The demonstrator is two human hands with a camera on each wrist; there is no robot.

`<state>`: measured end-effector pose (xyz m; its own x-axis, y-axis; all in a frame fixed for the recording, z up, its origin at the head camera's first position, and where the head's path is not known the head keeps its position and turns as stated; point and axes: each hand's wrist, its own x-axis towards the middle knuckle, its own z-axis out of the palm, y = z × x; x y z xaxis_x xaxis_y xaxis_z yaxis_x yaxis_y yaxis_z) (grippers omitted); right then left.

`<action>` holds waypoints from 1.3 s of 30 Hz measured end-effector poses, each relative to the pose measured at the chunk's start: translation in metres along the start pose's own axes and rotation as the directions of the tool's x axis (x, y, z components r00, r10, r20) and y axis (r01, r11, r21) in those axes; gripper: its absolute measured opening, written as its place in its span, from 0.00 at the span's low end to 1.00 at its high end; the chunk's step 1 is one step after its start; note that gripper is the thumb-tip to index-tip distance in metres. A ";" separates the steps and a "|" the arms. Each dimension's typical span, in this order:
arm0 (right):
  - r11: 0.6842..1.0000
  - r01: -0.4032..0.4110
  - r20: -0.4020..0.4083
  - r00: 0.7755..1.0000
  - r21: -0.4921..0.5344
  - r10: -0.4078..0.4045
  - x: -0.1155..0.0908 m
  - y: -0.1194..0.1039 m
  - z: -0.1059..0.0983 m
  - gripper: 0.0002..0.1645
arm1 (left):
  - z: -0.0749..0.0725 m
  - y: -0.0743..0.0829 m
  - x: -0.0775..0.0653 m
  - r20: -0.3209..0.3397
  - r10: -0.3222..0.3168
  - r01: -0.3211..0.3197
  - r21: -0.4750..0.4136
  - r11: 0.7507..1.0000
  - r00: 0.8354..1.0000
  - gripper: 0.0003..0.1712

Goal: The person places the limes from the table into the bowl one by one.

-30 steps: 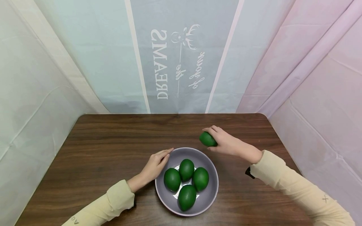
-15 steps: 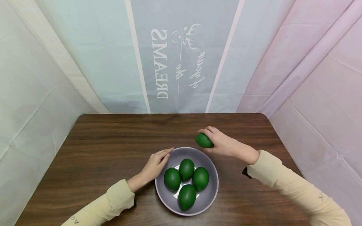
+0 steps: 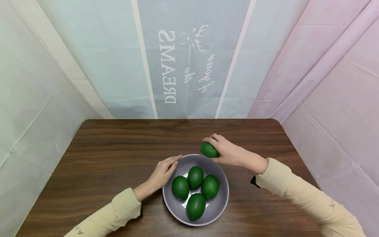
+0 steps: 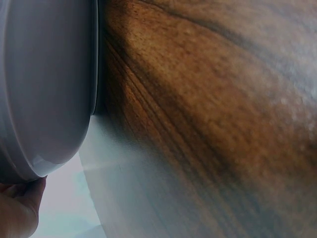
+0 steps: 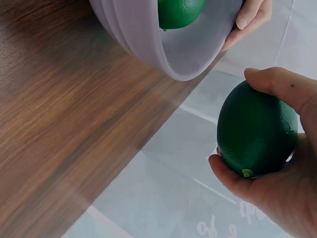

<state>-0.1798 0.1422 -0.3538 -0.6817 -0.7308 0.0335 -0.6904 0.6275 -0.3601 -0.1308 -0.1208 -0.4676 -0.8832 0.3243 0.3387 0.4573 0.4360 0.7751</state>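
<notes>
A grey-purple bowl (image 3: 223,200) stands on the table with several green limes (image 3: 195,206) inside it. My left hand (image 3: 160,174) rests against the bowl's left rim, its fingers nearly straight; in the left wrist view part of this hand (image 4: 20,210) touches the bowl's outer side (image 4: 49,84). Over the bowl's far right rim, my right hand (image 3: 229,151) grips another lime (image 3: 209,150) between thumb and fingers. The right wrist view shows this held lime (image 5: 255,131) apart from the bowl (image 5: 133,29), its small stem end visible.
The dark wooden table (image 3: 118,141) extends around the bowl on both sides. Behind it hangs a pale blue and grey cloth (image 3: 189,65) with mirrored lettering. White and pinkish cloth walls (image 3: 340,98) close in the sides.
My right hand has moved left and slightly nearer with the lime, from beyond the bowl's right side to above its far rim. The left hand and the bowl stay put.
</notes>
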 end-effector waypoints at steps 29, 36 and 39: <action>0.995 0.095 0.030 0.995 -0.005 -0.095 0.009 -0.020 0.004 0.38 | -0.001 0.001 0.001 0.013 -0.010 0.010 -0.013 1.000 1.000 0.18; 0.993 0.119 0.041 0.992 0.008 -0.119 0.012 -0.024 0.004 0.38 | -0.001 0.000 0.000 0.016 -0.012 0.012 -0.013 1.000 1.000 0.18; 0.991 0.132 0.045 0.990 0.008 -0.132 0.013 -0.026 0.005 0.37 | -0.001 -0.001 0.000 0.022 -0.022 0.022 -0.018 1.000 1.000 0.18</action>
<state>-0.1702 0.1151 -0.3487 -0.5731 -0.8186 0.0387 -0.7721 0.5235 -0.3602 -0.1313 -0.1217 -0.4675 -0.8904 0.3330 0.3102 0.4359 0.4283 0.7916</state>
